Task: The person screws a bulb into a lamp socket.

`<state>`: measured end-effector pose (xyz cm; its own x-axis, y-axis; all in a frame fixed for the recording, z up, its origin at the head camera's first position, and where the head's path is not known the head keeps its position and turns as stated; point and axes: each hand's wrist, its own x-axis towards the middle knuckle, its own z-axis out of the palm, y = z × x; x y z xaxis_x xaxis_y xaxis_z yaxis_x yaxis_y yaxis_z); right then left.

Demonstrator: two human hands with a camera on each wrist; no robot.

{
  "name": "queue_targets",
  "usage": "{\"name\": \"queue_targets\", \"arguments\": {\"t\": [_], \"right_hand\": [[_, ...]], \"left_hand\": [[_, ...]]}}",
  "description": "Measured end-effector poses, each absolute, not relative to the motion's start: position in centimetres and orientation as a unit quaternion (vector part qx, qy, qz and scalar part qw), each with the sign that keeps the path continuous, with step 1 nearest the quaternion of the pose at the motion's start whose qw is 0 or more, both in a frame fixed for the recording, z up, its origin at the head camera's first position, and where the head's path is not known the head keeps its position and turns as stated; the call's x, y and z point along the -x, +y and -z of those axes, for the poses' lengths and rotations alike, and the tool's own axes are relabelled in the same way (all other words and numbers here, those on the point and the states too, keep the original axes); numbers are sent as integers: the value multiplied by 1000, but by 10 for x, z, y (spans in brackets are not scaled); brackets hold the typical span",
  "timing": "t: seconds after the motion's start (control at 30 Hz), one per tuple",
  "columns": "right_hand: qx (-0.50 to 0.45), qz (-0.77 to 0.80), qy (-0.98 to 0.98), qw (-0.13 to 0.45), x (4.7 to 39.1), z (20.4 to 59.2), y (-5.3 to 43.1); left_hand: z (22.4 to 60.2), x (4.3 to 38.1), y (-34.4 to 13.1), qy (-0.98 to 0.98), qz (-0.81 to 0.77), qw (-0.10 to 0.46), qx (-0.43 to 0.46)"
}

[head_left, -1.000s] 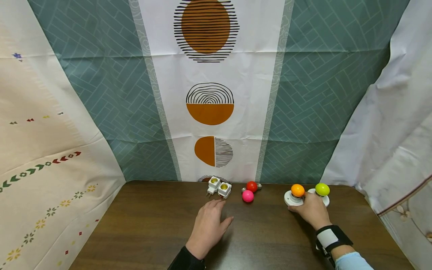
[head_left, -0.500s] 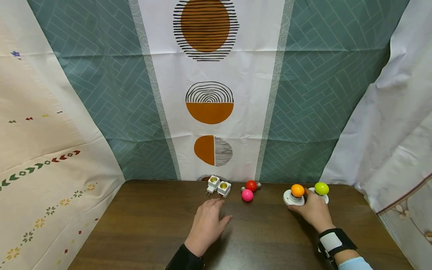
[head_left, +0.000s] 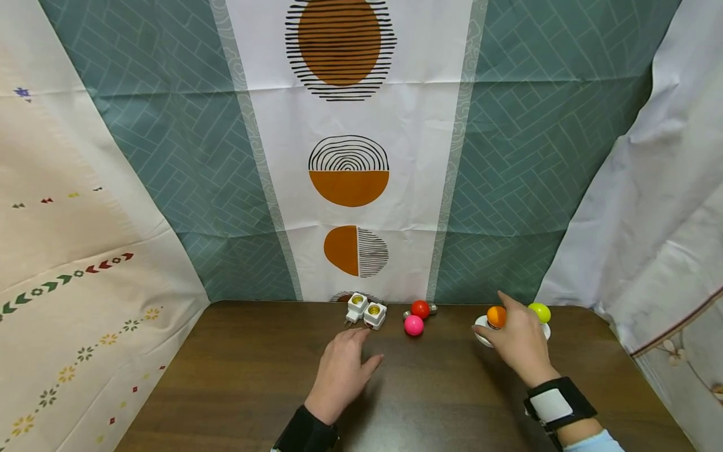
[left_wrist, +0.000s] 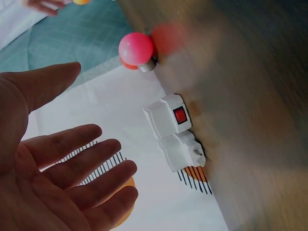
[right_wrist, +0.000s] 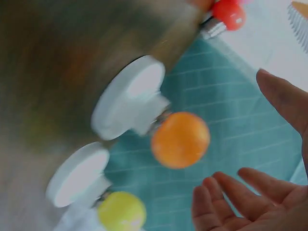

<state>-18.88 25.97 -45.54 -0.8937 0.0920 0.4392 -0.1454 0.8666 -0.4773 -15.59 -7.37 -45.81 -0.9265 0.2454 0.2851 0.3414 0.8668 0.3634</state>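
My right hand (head_left: 520,342) is spread open over the orange bulb (right_wrist: 181,140), holding nothing. That bulb stands in a round white lamp holder (right_wrist: 136,98); beside it a yellow-green bulb (right_wrist: 122,211) stands in a second white holder (right_wrist: 79,175). My left hand (head_left: 342,373) hovers with fingers loosely extended, in front of two white plug-in sockets (head_left: 366,311). One socket shows a red switch (left_wrist: 180,115) in the left wrist view. To the right of the sockets lie a pink bulb (head_left: 413,325) and a red bulb (head_left: 420,309), side by side with bare metal screw bases.
All these things stand near the back edge of a dark wooden table (head_left: 243,376). A patterned green and white cloth (head_left: 361,188) hangs right behind it. Light cloths (head_left: 85,263) hang at both sides.
My right hand has let go of the orange bulb's holder, lifted and spread its fingers. The left hand has shifted slightly to the left, still loose. Bulbs and sockets stay in place.
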Motion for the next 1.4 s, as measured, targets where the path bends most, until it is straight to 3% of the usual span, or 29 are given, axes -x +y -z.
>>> {"name": "queue_targets", "arguments": {"t": [0.2,0.5,0.97,1.4], "right_hand": [[-85,-278,-927,238,185,450,233],[-124,-278,-941,150,178,467,200],[-128,-270,-947,117,173,464,190],[-129,-263,-949,116,170,458,185]], "left_hand": [[460,156,-74,-959,226,97,140],[468,161,-81,-948,276,102,121],[480,220,-96,-952,256,164,27],[511,254,-92,-960,238,148,-19]]}}
